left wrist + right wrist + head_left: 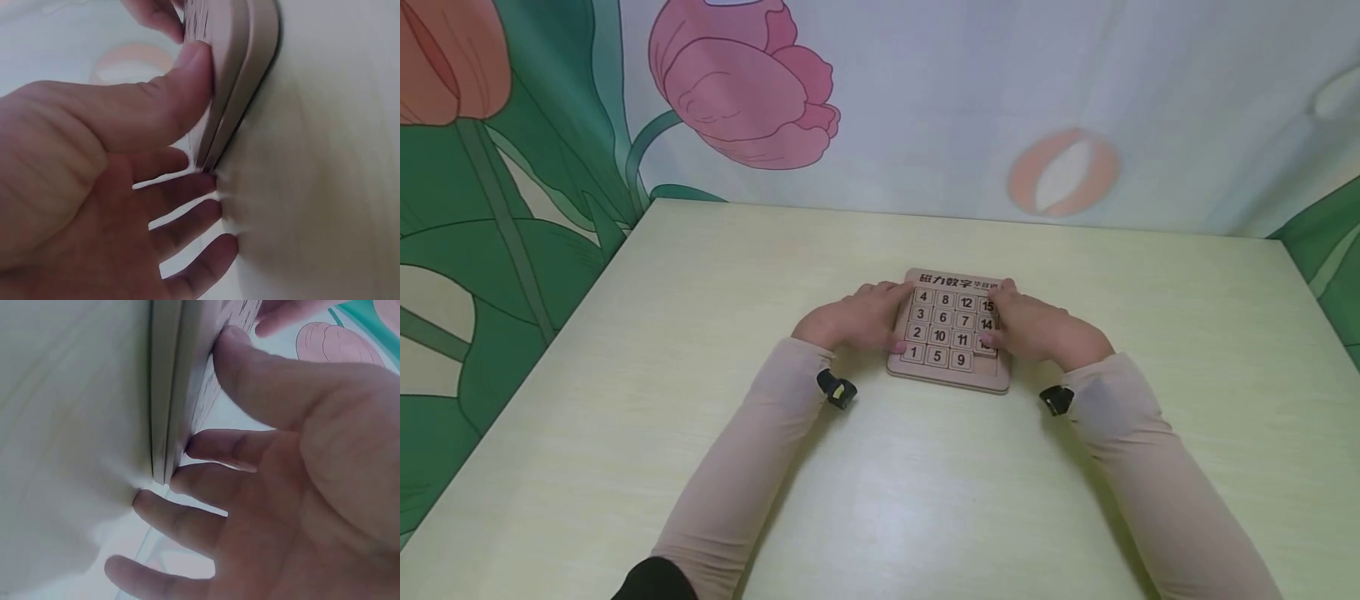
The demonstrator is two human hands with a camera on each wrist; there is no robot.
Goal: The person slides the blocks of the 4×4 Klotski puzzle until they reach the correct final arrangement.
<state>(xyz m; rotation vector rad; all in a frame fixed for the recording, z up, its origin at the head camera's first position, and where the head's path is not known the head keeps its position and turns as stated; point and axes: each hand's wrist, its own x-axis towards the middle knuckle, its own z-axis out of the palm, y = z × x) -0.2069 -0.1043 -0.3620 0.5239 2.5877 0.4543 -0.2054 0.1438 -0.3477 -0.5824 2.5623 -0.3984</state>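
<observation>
A wooden number slide puzzle point(951, 387) lies flat on the table, with rows of numbered tiles and dark Chinese lettering along its far edge. My left hand point(863, 317) is at its left side, the thumb point(187, 75) touching the face near the edge and the other fingers spread loosely beside it. On the right side is my right hand point(1033, 327). Its thumb point(240, 356) rests on a tile in the right column, partly hiding the number. The other right fingers extend along the edge. A tile-free space shows at the near right corner of the tile grid.
The pale table point(880, 483) spreads around the puzzle. Behind it hangs a cloth point(940, 108) printed with large flowers and leaves. Each wrist wears a small black device, one on the left point(837, 388) and one on the right point(1057, 400).
</observation>
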